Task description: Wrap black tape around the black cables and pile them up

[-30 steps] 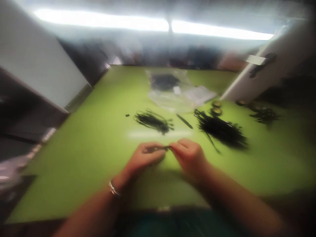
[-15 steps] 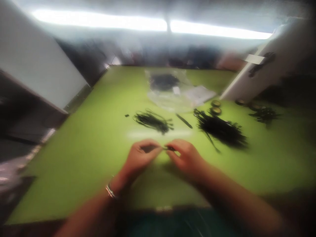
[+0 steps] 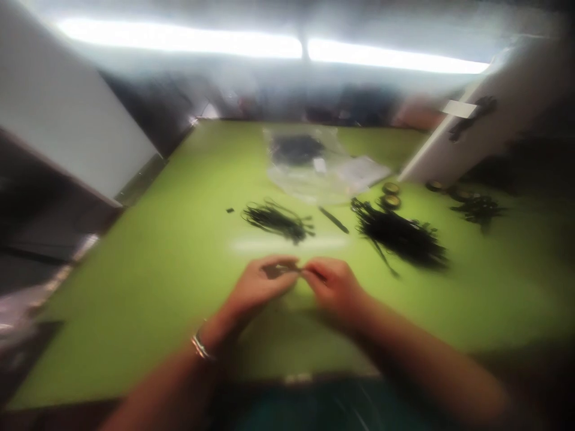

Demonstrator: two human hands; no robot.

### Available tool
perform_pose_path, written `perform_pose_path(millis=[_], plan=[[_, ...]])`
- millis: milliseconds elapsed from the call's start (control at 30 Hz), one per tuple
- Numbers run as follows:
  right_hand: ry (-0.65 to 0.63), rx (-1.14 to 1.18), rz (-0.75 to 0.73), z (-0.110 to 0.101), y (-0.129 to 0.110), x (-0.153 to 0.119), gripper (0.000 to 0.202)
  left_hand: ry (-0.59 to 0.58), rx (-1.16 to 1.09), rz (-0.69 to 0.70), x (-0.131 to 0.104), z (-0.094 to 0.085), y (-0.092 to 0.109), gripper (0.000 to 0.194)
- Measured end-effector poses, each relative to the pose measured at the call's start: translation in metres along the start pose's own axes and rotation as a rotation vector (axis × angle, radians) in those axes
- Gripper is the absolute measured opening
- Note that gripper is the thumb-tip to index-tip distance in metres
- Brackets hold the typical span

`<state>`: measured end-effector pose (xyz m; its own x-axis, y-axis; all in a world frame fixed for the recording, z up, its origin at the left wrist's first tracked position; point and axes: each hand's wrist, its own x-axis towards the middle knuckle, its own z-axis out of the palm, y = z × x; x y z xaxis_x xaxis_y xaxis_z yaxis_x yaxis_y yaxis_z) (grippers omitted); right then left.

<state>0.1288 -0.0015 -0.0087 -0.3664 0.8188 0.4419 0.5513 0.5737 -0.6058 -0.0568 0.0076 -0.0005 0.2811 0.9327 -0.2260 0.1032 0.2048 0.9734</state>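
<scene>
Near the front of the green table, my left hand and my right hand meet with fingertips pinched almost together. Between them is a small dark piece, blurred and mostly covered by the fingers, too small to name. Just beyond the hands lies a small bundle of black cords. To its right is a slim dark tool, and further right a larger bundle of black cords.
A clear plastic bag with dark contents lies at the back beside a white packet. Dark rolls sit right of centre, another dark pile further right. Panels stand at both sides. A tiny black piece lies left.
The fingers of my right hand have closed in more tightly on the small piece, and its fingertips have come nearer my left hand. The bundles on the table lie as before.
</scene>
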Motion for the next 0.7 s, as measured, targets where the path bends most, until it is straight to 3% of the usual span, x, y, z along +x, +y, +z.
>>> perform_pose_path(millis=[100,233,400,567,700], plan=[[-0.011,0.025,0.033,0.0,0.0,-0.001,0.018,-0.081,-0.014,-0.082,0.0,0.0,0.004,0.029],[0.053,-0.115,-0.082,-0.002,0.0,-0.002,0.017,-0.084,-0.005,-0.118,-0.001,-0.001,0.006,0.023],[0.099,-0.32,-0.175,-0.007,-0.002,0.0,0.02,-0.125,-0.226,-0.119,0.001,-0.001,0.001,0.026],[0.12,-0.429,-0.253,-0.006,-0.005,0.001,0.026,-0.066,-0.323,-0.144,0.002,0.005,-0.004,0.035],[0.109,-0.36,-0.206,-0.001,-0.002,-0.001,0.024,-0.047,-0.313,-0.123,0.001,0.006,-0.005,0.031]])
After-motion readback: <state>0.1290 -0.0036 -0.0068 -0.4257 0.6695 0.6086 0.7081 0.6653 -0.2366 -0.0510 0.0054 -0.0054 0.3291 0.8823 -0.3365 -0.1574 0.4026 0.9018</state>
